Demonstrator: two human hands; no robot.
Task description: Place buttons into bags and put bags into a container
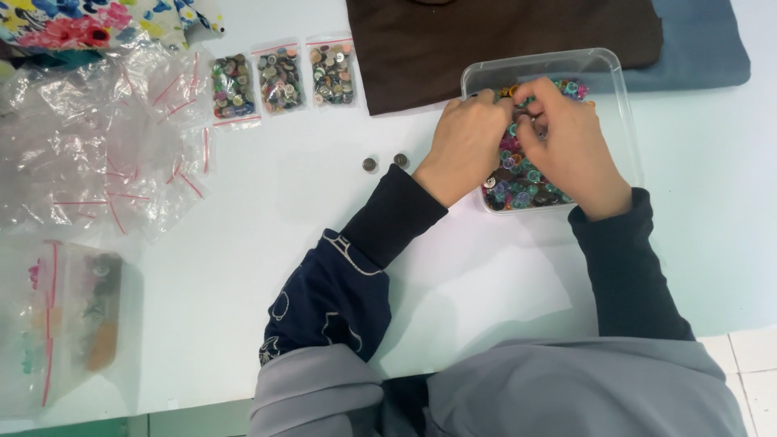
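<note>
white table (267,210): both hands, left hand (468,139) and right hand (566,146), dig in button tub (619,89).

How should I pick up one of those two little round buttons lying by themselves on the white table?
Probably pinch it from straight above, by its rim. Both loose buttons lie flat on the white table, so there is no side to get under. Fingertips on opposite edges would likely work, or slide it to the table edge first. They sit apart, just left of the left hand, with open space around them.
</note>
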